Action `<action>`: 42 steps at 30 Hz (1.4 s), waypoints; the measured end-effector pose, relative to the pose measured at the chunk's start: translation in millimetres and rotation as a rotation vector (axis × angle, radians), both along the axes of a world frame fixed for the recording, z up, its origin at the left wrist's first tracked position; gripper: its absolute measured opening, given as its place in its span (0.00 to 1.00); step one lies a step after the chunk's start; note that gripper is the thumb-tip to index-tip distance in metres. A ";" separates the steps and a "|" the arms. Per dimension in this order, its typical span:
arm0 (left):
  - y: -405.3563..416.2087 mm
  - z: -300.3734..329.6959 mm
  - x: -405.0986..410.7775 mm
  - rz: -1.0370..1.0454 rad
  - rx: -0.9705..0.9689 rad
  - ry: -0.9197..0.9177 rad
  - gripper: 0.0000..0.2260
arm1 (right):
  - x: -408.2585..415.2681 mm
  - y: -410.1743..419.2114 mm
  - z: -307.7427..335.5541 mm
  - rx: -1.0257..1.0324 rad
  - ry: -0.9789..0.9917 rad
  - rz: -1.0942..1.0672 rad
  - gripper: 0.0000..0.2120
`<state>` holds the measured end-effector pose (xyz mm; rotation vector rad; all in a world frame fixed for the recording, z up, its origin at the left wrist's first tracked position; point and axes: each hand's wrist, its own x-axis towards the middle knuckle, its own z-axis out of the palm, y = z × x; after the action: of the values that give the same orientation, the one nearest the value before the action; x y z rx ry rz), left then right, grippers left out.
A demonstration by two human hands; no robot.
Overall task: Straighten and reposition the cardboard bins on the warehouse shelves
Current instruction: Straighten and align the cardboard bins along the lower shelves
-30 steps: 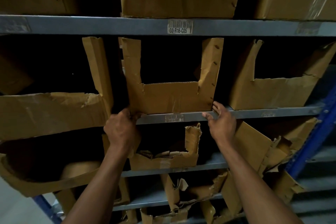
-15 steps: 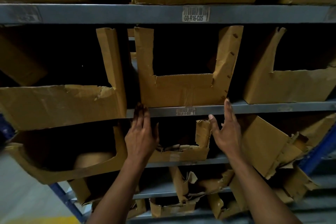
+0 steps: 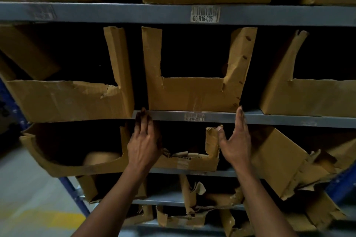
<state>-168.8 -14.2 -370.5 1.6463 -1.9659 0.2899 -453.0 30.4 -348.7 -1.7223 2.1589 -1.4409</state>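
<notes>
Bin (image 3: 194, 92) directly above both hands, long axis along shelf (image 3: 269, 116); left hand (image 3: 143, 140) and right hand (image 3: 236, 140) released, fingertips at its lower corners, equally near.

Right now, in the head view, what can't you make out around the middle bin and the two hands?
- Inside of the U-cut brown cardboard middle bin: too dark to tell its contents.
- Small barcode label on the grey metal shelf rail: text too blurred to read surely.
- Left hand and right hand: fingers straight, tips at the rail; contact with the bin cannot be told.
- Right-hand brown cardboard bin: cut off by the frame edge.
</notes>
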 end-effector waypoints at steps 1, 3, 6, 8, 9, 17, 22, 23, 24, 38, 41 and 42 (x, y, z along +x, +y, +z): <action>1.8 2.1 -0.1 0.003 0.000 -0.002 0.46 | -0.4 0.3 1.3 0.004 -0.011 0.005 0.43; 9.6 7.7 0.0 -0.011 0.033 0.015 0.45 | 0.5 4.5 5.1 0.025 -0.026 0.013 0.45; 30.6 20.4 8.4 -0.057 0.008 0.076 0.37 | 13.8 24.5 13.2 0.047 -0.091 0.048 0.49; 46.9 28.1 26.5 -0.120 -0.080 0.166 0.29 | 35.6 43.8 17.4 0.050 -0.120 0.080 0.50; 53.1 30.4 39.7 -0.166 -0.111 0.224 0.27 | 50.5 52.8 17.9 0.045 -0.119 0.095 0.49; 64.6 61.8 205.7 -0.220 -0.393 0.597 0.18 | 205.5 51.0 34.6 -0.027 -0.243 0.280 0.33; 27.8 70.7 326.4 -0.038 -0.375 0.794 0.26 | 294.1 7.2 56.6 -0.029 -0.322 0.279 0.41; 19.9 73.6 339.0 -0.037 -0.309 0.805 0.30 | 307.3 -0.7 61.3 -0.016 -0.333 0.254 0.43; 13.4 78.9 345.8 -0.060 -0.220 0.819 0.34 | 318.7 -7.3 65.4 -0.007 -0.345 0.221 0.44; -38.5 99.7 390.6 -0.179 -0.052 0.837 0.32 | 393.8 -35.1 58.4 -0.201 -0.454 0.074 0.33; -61.3 100.1 390.6 -0.173 -0.068 0.812 0.30 | 400.8 -62.9 56.2 -0.224 -0.408 -0.003 0.31; -68.5 99.8 389.8 -0.162 -0.073 0.806 0.29 | 401.1 -71.1 57.2 -0.223 -0.401 -0.016 0.30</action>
<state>221.0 -82.7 -270.7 1.2586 -1.4231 -0.3220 -51.9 -40.7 -291.4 -1.3181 1.8640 -1.8986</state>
